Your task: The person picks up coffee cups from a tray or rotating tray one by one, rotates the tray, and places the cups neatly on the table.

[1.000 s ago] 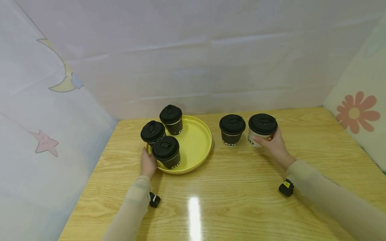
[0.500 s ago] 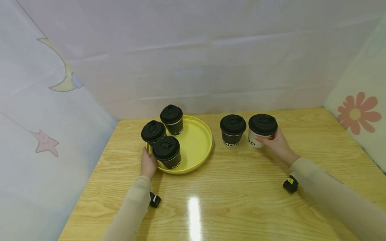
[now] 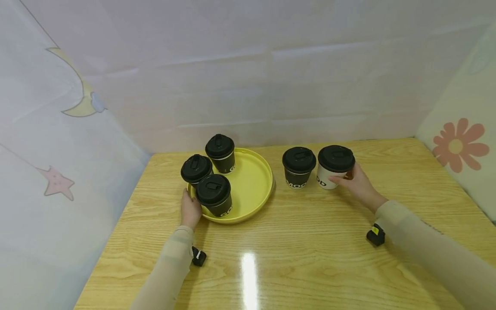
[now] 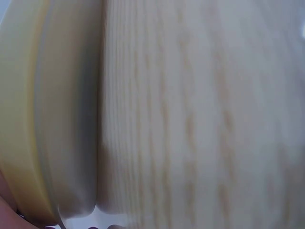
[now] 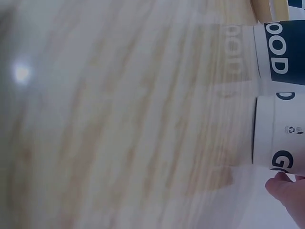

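Observation:
My right hand (image 3: 358, 187) holds a white paper coffee cup (image 3: 326, 178) with a black lid, its thumb on the near side and the other fingers mostly hidden behind. In the right wrist view the white cup (image 5: 281, 129) shows lettering, with a thumb or fingertip at its side. Just left of it stands a dark paper cup (image 3: 296, 178), also lidded. On the left, my left hand (image 3: 190, 212) grips the rim of a round yellow tray (image 3: 252, 185), fingers partly hidden. The left wrist view shows the tray's side (image 4: 66, 119) close up, at the tabletop.
Several things crowd the tray's left side: a back cup (image 3: 224, 164), a left cup (image 3: 196, 169) and a front cup (image 3: 218, 206), all black-lidded. The wooden table (image 3: 302, 258) meets a pale cloth wall (image 3: 248, 94) at the back.
The white cup has shifted very slightly left toward the dark cup, while the right wrist and forearm have swung a little to the right. The left hand and the tray stay put.

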### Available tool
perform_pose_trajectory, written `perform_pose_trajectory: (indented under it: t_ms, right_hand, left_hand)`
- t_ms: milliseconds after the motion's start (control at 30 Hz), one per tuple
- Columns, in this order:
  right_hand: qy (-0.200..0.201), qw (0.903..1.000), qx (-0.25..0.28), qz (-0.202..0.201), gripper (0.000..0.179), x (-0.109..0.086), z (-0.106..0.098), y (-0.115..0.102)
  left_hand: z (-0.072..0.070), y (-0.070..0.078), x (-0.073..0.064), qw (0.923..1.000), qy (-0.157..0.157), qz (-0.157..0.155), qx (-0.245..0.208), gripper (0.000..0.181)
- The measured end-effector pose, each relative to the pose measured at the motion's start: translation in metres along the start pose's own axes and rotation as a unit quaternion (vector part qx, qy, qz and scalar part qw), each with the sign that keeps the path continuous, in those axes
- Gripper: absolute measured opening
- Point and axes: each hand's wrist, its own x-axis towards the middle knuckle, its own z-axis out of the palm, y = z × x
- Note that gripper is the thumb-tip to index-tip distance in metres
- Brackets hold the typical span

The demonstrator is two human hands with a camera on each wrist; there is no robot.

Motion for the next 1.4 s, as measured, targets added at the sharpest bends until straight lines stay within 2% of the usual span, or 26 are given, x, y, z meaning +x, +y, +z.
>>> perform_pose_trajectory:
  t_ms: [167, 333, 567, 833, 1033, 1400]
  right_hand:
    - [0.003, 0.9999, 0.013, 0.010, 0.070, -0.002, 0.001, -0.001]
    - [0.010, 0.9988, 0.047, -0.007, 0.075, -0.002, 0.006, -0.004]
    - [0.072, 0.9952, 0.062, -0.022, 0.081, 0.002, 0.015, -0.005]
    - [0.102, 0.9934, 0.052, 0.009, 0.089, 0.004, 0.020, -0.007]
    - [0.096, 0.9945, 0.033, 0.025, 0.085, 0.004, 0.018, -0.011]
    - [0.048, 0.9981, 0.038, -0.004, 0.077, 0.009, 0.009, 0.000]
  left_hand:
    - [0.000, 0.001, 0.001, 0.9999, -0.012, -0.004, -0.010, 0.054]
    - [-0.001, 0.001, 0.000, 0.9998, -0.013, -0.007, -0.012, 0.054]
    - [0.000, 0.001, -0.001, 0.9997, -0.017, -0.011, -0.011, 0.055]
    - [0.001, 0.000, -0.002, 0.9997, -0.021, -0.006, -0.010, 0.054]
    - [0.001, 0.000, 0.000, 0.9997, -0.020, -0.010, -0.008, 0.054]
    - [-0.001, 0.001, -0.001, 0.9999, -0.011, -0.006, -0.008, 0.054]
